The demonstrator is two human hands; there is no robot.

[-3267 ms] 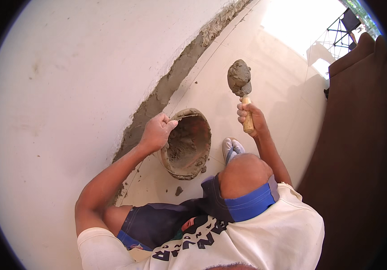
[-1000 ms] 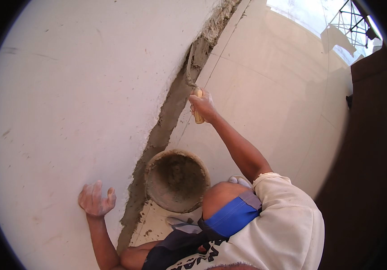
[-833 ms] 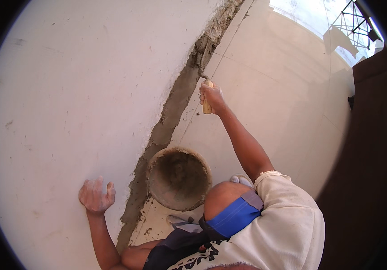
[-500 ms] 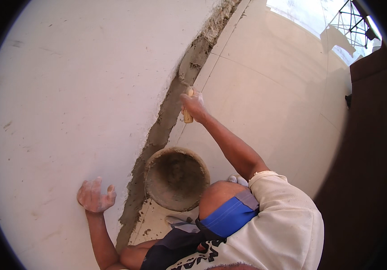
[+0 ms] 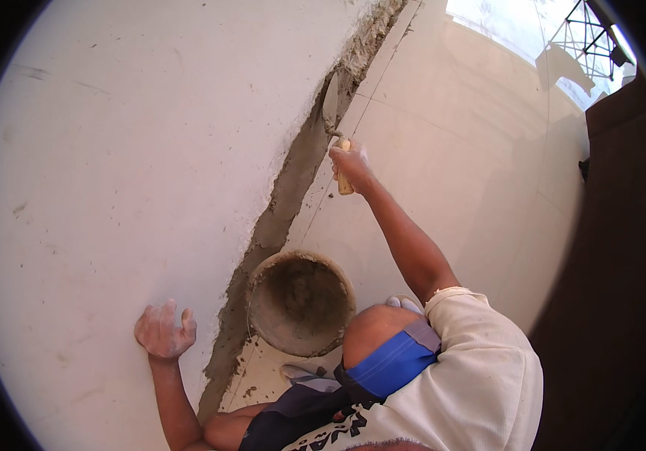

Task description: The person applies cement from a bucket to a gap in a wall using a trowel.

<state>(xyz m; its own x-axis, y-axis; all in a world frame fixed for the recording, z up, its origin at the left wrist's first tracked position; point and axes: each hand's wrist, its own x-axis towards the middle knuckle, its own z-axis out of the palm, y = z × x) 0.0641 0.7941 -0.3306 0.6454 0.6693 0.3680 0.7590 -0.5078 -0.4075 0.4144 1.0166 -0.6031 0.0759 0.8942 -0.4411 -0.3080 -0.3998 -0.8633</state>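
My right hand (image 5: 350,163) is wrapped round the wooden handle of a trowel (image 5: 331,101). The blade stands on edge against the strip of grey mortar (image 5: 293,188) that runs along the foot of the white wall (image 5: 127,158). Below that hand, a round bucket (image 5: 302,303) smeared with mortar sits on the floor beside the strip; its inside is dark. My left hand (image 5: 166,331), dusty with white powder, rests against the wall with its thumb apart from the fingers and holds nothing.
Pale floor tiles (image 5: 443,150) with thin joints spread to the right of the strip. Farther up, the strip turns into rough, broken material (image 5: 372,37). Mortar crumbs lie near my shoe (image 5: 311,377). A dark brown surface (image 5: 623,225) borders the right side, and a metal lattice (image 5: 590,41) shows at the far right.
My right hand has moved to the right with the trowel, and the blade has turned from lying flat on the mortar to edge-on. My left hand stays against the wall.
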